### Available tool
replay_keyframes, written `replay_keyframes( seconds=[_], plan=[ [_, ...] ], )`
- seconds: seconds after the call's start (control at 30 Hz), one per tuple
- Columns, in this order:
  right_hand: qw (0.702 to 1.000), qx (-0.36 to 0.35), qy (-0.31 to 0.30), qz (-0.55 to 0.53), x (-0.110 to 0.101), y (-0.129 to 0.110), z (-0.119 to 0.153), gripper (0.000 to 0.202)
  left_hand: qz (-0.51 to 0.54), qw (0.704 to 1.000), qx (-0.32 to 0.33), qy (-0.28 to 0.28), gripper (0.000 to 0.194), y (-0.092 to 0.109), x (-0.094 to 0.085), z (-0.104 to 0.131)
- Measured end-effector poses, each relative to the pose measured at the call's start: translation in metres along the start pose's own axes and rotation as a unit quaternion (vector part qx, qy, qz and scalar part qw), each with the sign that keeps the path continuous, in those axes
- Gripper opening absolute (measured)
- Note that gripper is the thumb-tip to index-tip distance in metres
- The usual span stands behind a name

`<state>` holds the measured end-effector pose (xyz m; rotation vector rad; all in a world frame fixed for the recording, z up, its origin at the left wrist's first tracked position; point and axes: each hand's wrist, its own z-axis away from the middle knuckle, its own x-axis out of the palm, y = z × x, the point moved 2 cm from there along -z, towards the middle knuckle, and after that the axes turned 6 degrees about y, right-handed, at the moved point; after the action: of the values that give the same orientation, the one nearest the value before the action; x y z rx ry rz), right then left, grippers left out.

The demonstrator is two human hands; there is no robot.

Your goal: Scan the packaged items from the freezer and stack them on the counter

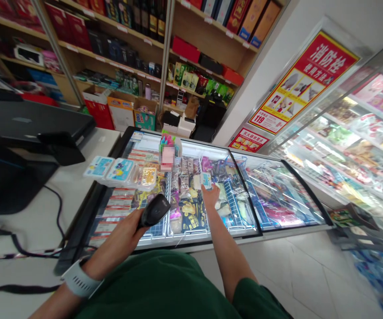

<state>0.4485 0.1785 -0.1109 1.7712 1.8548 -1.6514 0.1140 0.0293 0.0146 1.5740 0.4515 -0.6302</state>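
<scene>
My left hand (129, 230) is wrapped round the handle of a black barcode scanner (156, 209), its head pointing forward over the chest freezer (181, 243). Stretched out further ahead, my right hand (211, 195) grips a small pack with a blue label (206, 180) above the glass top. Clear plastic food boxes with blue lids (121, 169) sit at the freezer's left edge. Beside them rests another clear box with yellow contents (148, 176). A cup of colourful items (169, 146), partly blurred out, stands at the back of the glass.
To the left, a counter (88, 177) carries dark checkout equipment (8, 168) and a black cable (60, 208). Shelves of boxes and bottles (118, 57) line the back. A white pillar with a red fire-hydrant sign (306, 82) rises right of them. Blue-tinted bottles (377, 274) are stacked at lower right.
</scene>
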Motion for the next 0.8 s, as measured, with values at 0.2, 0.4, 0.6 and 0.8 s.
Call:
replay_keyframes(
  seconds=[0.2, 0.4, 0.6, 0.8],
  plan=[
    [1.0, 0.012, -0.019, 0.012, 0.014, 0.008, 0.0, 0.061, 0.006, 1.0, -0.005, 0.012, 0.028, -0.004, -0.001, 0.003],
    [1.0, -0.017, -0.001, 0.013, 0.0, -0.006, 0.014, 0.069, 0.017, 1.0, -0.007, 0.019, 0.034, -0.013, -0.003, 0.011],
    [0.99, -0.112, -0.071, -0.056, 0.004, -0.071, 0.065, 0.042, 0.016, 0.998, -0.037, 0.039, 0.038, -0.021, -0.014, 0.028],
    [0.974, -0.155, -0.156, -0.062, 0.024, -0.161, 0.123, 0.06, 0.002, 0.996, -0.052, 0.078, 0.034, -0.044, -0.028, 0.05]
  ],
)
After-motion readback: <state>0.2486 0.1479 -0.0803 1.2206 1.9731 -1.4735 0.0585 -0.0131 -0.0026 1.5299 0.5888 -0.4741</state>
